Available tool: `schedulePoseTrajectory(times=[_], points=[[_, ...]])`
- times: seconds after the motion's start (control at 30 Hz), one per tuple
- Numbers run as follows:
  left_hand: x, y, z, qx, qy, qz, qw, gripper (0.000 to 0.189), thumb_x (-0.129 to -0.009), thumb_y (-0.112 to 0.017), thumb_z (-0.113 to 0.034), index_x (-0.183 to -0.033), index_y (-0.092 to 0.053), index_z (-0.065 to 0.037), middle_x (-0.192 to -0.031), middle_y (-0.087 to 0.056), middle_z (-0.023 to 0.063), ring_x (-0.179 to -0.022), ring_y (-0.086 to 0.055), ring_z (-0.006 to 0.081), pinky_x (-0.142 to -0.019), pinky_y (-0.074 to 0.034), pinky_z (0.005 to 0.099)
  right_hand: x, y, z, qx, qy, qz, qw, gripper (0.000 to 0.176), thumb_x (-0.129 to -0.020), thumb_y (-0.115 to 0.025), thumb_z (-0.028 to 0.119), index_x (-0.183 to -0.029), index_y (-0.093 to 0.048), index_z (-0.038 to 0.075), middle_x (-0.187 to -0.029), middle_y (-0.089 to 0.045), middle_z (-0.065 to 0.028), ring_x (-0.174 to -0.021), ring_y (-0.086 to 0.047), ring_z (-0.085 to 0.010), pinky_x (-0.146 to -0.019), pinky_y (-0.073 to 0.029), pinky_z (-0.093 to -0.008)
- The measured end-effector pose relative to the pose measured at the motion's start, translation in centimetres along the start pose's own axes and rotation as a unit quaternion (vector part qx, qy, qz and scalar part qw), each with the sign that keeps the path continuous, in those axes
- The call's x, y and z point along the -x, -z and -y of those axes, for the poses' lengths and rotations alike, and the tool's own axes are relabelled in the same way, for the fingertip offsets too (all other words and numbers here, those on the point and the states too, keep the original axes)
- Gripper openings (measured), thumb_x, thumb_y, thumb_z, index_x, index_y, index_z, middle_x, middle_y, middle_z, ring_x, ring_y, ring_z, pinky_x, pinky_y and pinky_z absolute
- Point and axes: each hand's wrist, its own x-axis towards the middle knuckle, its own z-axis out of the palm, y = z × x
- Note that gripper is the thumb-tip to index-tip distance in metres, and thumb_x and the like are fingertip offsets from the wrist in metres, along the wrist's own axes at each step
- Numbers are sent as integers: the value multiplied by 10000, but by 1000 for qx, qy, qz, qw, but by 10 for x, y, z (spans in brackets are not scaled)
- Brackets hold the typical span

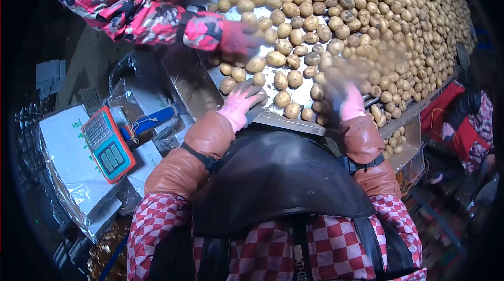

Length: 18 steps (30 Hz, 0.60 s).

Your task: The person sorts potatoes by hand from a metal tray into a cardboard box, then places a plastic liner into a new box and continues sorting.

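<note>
A metal sorting table [294, 96] is covered with several potatoes [336, 13]. My left hand [242, 101], in a pink glove, lies flat at the near edge with fingers spread, beside a few loose potatoes [282, 80], holding nothing. My right hand [346, 100], also gloved in pink, is blurred by motion over the potatoes near the table's front edge; whether it grips one cannot be told. Brown sleeve covers and a black apron cover my arms and chest.
Another person's arm in a red patterned sleeve [142, 16] reaches over the table from the left, gloved hand [239, 37] on the potatoes. An orange scale [107, 144] sits on white boxes at left. A person in red [462, 123] stands at right.
</note>
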Motion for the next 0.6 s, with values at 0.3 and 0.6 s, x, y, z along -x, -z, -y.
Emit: schedulePoseTrajectory(times=[0.3, 0.6], points=[[7, 5, 31, 449, 313, -175, 818, 230, -924, -592, 7, -1121, -699, -46, -1098, -691, 74, -1027, -617, 145, -932, -466, 272, -94, -53, 0, 640, 302, 27, 706, 502, -808, -643, 230, -1302, -553, 252, -1410, -450, -140, -1319, -393, -391, -1109, -328, -525], [-41, 90, 19, 203, 282, -163, 924, 281, -910, -602, -157, -1176, -680, -111, -1096, -692, 145, -1014, -665, 267, -898, -500, 341, -82, -18, 27, 451, 338, -151, 812, 426, -905, -674, 220, -1317, -583, 166, -1359, -539, -183, -1280, -492, -338, -1083, -387, -442]])
